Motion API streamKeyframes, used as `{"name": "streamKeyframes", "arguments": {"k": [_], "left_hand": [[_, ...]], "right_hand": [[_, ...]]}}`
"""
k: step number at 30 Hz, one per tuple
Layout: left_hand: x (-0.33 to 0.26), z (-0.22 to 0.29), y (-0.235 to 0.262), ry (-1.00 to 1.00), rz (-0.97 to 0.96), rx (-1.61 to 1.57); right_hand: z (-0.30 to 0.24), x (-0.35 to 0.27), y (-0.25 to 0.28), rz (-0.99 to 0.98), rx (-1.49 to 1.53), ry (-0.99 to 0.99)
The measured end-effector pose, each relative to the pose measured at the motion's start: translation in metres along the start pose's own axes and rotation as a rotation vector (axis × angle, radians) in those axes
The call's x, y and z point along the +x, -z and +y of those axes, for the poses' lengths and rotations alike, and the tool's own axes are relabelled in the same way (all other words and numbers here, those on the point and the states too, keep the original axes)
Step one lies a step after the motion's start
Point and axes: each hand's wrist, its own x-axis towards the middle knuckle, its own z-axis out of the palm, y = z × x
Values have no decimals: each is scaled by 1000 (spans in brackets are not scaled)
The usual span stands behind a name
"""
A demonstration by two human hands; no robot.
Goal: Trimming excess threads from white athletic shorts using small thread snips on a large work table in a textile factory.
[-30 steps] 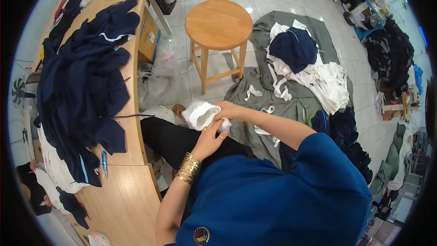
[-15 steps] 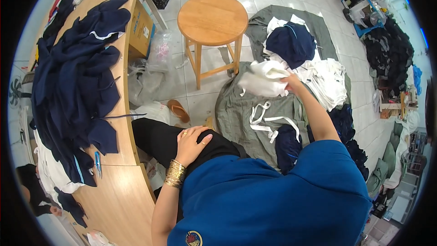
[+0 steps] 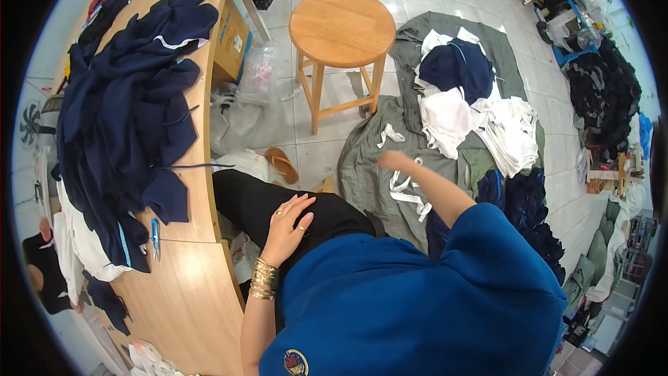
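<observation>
My left hand [image 3: 287, 228] rests on my black-trousered thigh, its fingers stretched out and slightly apart, holding nothing. My right hand [image 3: 395, 161] is over the grey-green cloth [image 3: 358, 150] spread on the floor, its fingers smeared by motion. Just beyond it is a short white strip [image 3: 391, 135], and nearer me lie white bands [image 3: 406, 193]. Whether the hand touches either cannot be told. A white fabric piece [image 3: 446, 120] lies to the right of the hand, beside a stack of white pieces [image 3: 510, 132]. Behind these sits a navy bundle [image 3: 456, 69].
A round wooden stool [image 3: 342, 28] stands ahead. On my left, a wooden table [image 3: 181, 292] carries navy garments [image 3: 129, 118] and blue thread snips [image 3: 155, 239]. An orange slipper [image 3: 281, 165] and plastic bags [image 3: 240, 125] lie on the floor. Dark navy bundles [image 3: 525, 209] sit at right.
The white fabric piece has left my right hand and now lies by the white stack. That hand has swung left and nearer me. My left hand stays on my thigh.
</observation>
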Motion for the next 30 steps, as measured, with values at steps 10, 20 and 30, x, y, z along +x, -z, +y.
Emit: {"name": "streamKeyframes", "arguments": {"k": [10,20,30], "left_hand": [[-72,-3,7,49,199,-383],[-164,-1,21,219,501,-745],[-180,-11,44,198,932,-661]], "right_hand": [[-242,-22,130,-124,-317,490],[-482,-36,169,248,39,1053],[-591,10,59,401,-378,1494]]}}
